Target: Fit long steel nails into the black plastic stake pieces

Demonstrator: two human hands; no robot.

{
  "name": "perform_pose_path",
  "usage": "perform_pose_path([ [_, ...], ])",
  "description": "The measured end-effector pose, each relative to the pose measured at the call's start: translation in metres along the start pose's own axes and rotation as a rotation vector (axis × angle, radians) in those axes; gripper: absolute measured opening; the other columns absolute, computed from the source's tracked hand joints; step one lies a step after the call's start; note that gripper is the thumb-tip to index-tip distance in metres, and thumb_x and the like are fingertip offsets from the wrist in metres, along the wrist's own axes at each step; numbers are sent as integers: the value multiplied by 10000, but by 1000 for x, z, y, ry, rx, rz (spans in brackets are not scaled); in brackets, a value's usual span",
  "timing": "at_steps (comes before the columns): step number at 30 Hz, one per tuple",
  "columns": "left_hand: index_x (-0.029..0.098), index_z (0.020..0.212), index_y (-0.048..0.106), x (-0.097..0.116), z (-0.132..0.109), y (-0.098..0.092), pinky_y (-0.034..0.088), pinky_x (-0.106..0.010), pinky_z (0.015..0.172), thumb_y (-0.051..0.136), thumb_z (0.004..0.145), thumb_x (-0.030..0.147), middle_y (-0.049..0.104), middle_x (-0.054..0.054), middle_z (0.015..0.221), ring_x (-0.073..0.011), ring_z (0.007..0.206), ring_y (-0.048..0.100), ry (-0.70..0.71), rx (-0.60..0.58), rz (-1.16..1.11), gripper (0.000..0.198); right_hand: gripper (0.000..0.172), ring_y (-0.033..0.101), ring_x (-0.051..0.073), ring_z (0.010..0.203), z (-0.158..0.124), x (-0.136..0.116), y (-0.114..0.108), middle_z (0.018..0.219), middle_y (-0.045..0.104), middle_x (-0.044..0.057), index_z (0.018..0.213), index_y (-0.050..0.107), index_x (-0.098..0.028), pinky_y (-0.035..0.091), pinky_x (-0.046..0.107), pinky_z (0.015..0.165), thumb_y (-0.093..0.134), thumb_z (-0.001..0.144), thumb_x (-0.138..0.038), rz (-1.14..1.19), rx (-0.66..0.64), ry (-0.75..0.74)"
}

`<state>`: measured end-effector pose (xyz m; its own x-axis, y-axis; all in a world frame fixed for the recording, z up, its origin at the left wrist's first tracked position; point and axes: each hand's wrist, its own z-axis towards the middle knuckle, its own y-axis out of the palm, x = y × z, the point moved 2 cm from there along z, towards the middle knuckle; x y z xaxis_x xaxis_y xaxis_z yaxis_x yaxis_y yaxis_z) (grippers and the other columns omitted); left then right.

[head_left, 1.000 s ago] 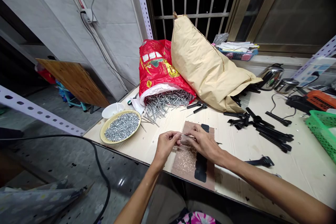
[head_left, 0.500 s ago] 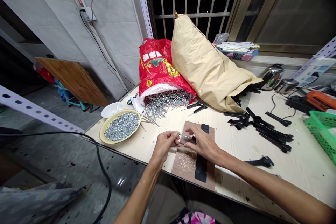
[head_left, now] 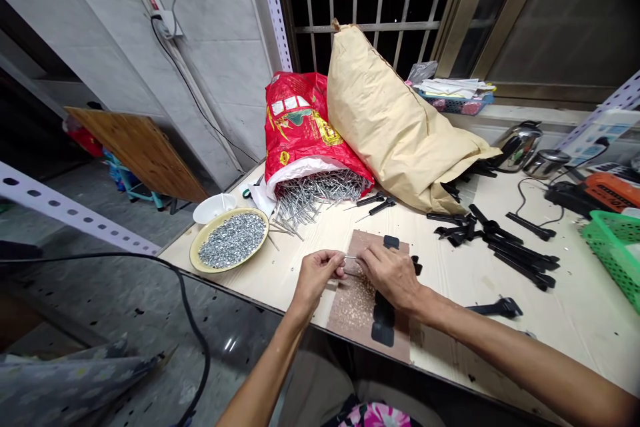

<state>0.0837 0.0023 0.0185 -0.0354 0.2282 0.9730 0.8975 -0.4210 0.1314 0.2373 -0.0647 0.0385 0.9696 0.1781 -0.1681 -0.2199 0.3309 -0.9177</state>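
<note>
My left hand (head_left: 319,275) pinches one end of a thin metal rod (head_left: 352,257) above the brown board (head_left: 350,320). The rod runs across to the fingertips of my right hand (head_left: 391,275), which are closed. A black plastic part (head_left: 416,265) juts out on the far side of that hand; most of it is hidden in the palm. Beneath the hands, the board carries dark pads (head_left: 383,333) and pale crumbs. How the rod meets the black part is covered by my fingers.
A yellow bowl (head_left: 194,255) of small metal pieces stands left. Metal rods spill from a red bag (head_left: 300,120) beside a paper sack (head_left: 390,120). Several black plastic parts (head_left: 520,260) lie right, near a green basket (head_left: 610,253). The table's front edge is close.
My right hand's fingers have closed in around the rod, where they were more spread before. The black part now shows at the right side of that hand. My left hand stays nearly still.
</note>
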Motion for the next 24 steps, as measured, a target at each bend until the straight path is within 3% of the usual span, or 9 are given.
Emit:
perform_pose_path([
  [3,96,787,646,4,0,0,486,-219,514,663,700,412,591,4,581,-101,508,566,28,10,42,329,327,483,103,567,4,3,4,640,557,-8,741,543,-175,271,216,509,328,936,-326,242,-142,150],
  [5,96,781,648,5,0,0,484,-215,521,663,702,407,596,3,581,-99,507,566,24,6,45,321,271,495,100,587,6,2,3,666,565,-15,783,540,-175,285,201,506,365,921,-330,343,-182,152],
  [8,95,775,643,4,1,-1,487,-220,519,667,696,414,602,-2,585,-103,505,571,-14,-4,22,329,166,525,122,691,6,-1,-3,813,592,31,872,553,-173,317,220,577,418,898,-266,227,-87,41],
  [10,96,781,641,2,1,0,484,-220,509,665,698,416,599,-1,585,-105,503,572,-19,-11,15,331,209,525,131,692,5,-4,-3,808,590,52,840,565,-168,315,238,594,384,911,-243,147,-52,23],
  [14,101,761,646,-1,1,-1,478,-210,517,659,707,406,594,6,566,-103,508,572,22,-25,57,310,372,489,100,532,8,-4,10,636,564,8,744,563,-158,307,217,507,286,945,-305,408,-251,166],
  [16,102,746,646,-1,2,-3,479,-208,519,659,706,407,592,7,552,-103,505,574,12,-27,62,308,338,493,97,529,10,-3,12,636,566,-8,791,569,-155,320,205,493,324,933,-341,500,-311,177],
  [19,103,766,642,0,2,-7,492,-213,520,680,685,403,602,4,588,-97,504,575,-30,-1,-2,313,186,540,124,678,8,1,4,800,599,18,947,565,-173,356,217,563,466,878,-314,311,-147,103],
  [21,100,765,639,1,1,-8,502,-217,523,695,670,398,607,-1,619,-91,501,571,-53,13,-40,318,147,545,137,750,5,1,-1,853,599,43,921,579,-186,360,234,621,445,883,-233,150,-46,22],
  [24,97,766,643,4,0,-6,510,-222,528,692,674,398,606,-4,618,-94,505,572,-23,16,-21,318,250,543,125,679,3,0,4,779,604,40,825,592,-177,358,227,587,367,913,-238,241,-105,73],
])
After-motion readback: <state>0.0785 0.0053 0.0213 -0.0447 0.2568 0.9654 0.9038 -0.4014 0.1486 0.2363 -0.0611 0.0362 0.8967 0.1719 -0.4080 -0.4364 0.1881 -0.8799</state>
